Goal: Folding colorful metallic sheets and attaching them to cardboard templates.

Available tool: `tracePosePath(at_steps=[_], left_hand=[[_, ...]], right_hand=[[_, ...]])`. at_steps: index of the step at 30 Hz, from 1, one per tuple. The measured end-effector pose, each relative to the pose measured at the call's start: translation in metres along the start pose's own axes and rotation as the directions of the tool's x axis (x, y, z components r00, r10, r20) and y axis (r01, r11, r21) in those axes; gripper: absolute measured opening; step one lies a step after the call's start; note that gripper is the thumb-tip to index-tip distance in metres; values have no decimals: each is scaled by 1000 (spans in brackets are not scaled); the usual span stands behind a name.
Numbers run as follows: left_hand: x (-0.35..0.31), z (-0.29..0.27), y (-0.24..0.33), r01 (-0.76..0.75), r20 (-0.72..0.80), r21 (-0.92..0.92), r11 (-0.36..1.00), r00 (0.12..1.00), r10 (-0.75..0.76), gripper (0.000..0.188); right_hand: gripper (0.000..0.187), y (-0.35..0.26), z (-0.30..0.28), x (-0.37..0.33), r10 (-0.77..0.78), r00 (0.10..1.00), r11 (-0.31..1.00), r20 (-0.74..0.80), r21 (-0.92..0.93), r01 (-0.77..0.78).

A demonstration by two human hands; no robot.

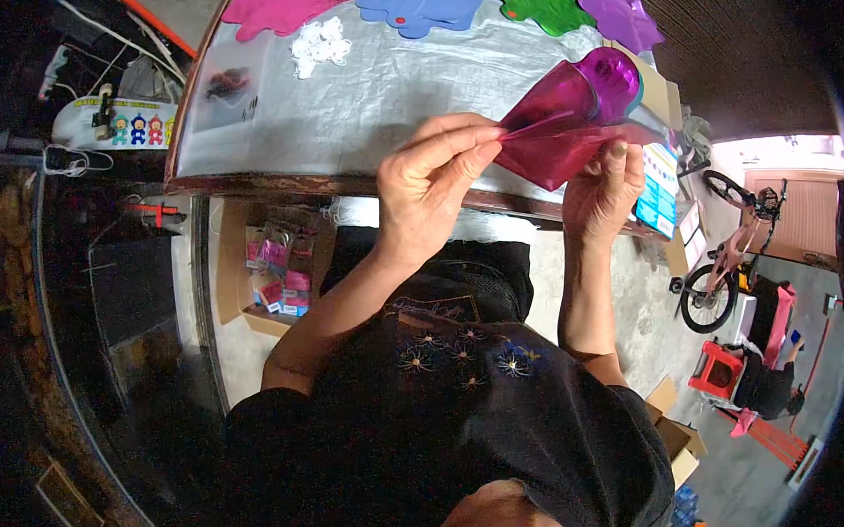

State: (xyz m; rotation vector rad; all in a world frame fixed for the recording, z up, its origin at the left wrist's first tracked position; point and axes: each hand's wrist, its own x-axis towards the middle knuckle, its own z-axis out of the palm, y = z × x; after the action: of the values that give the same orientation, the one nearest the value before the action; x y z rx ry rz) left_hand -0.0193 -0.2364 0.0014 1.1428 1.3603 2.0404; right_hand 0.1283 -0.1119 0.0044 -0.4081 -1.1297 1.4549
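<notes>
A table [358, 97] covered in crinkled silvery sheeting carries four flat foil balloons along its far edge: pink [279, 8], blue [422, 4], green [541, 1] and purple [620, 12], beside a small heap of white clips [320, 44]. Above the near edge, a shiny magenta foil balloon [566, 116] runs from lower left to upper right, its rounded end pointing up-right. The left hand [428, 183] pinches its flat left edge between pressed-together fingertips; the right hand [603, 194] grips it from below, thumb on the foil
</notes>
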Motion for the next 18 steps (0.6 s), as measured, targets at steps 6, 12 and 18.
tracePosePath(at_steps=[6,12,18], left_hand=[[-2,1,-6,294,-6,-380,877,947,-321,24],[-2,-1,-8,345,22,-580,738,912,-409,40],[4,-13,-16,459,143,-411,787,886,-442,51]], right_hand=[[12,7,-7,-1,-16,999,1000,27,13,16],[13,9,-5,0,44,999,999,13,20,-44],[17,12,-6,4,202,977,979,-61,34,-201]])
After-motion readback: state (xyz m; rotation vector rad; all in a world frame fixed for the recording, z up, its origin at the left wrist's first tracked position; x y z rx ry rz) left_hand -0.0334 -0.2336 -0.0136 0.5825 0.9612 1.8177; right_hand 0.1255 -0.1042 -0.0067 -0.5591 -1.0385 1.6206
